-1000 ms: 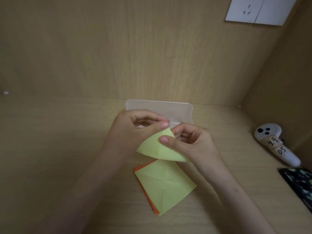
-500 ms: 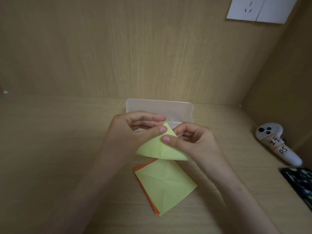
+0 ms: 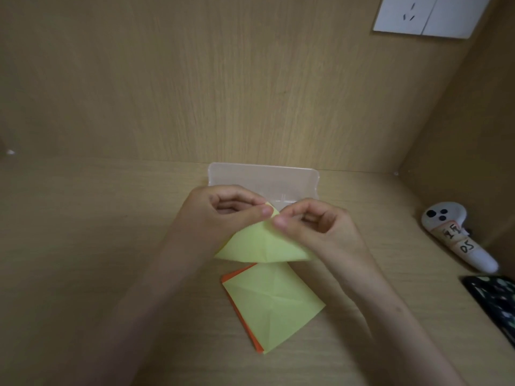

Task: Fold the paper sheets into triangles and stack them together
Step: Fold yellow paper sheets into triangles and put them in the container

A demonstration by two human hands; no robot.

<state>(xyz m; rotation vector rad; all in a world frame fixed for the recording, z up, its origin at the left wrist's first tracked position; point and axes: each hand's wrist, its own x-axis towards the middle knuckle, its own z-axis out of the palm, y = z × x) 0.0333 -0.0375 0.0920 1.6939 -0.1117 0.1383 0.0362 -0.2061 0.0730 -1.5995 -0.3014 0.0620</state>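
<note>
Two hands at work; single head view.

- Left hand (image 3: 220,215): thumb and forefinger pinch the top corner of a folded yellow sheet (image 3: 262,245) from the left. Grip narrow, closed on the paper.
- Right hand (image 3: 315,229): thumb and bent forefinger pinch the same corner from the right. Grip likewise closed on the paper, remaining fingers curled.
- Folded yellow sheet: triangular, with its apex far, between the two thumbs, and its long edge near. One crease runs from apex to long edge. Held above the counter (image 3: 83,246).
- Stack of flat sheets (image 3: 273,302): on the counter just near of the hands, between the forearms, turned as a diamond. The top sheet is yellow with crossed creases. An orange sheet (image 3: 237,274) beneath shows as a thin strip along the left edges.
- Clear plastic box (image 3: 264,181): far of the hands, at the foot of the back panel, partly hidden by the fingers.
- White controller (image 3: 459,235): lies far right on the counter, by the side wall, with handwritten labels. Well apart from the paper.
- Dark patterned object (image 3: 496,299): at the right edge, near of the controller, cut off by the frame. Kind cannot be told.
- White socket plate (image 3: 426,15): upper right, on the back panel.
</note>
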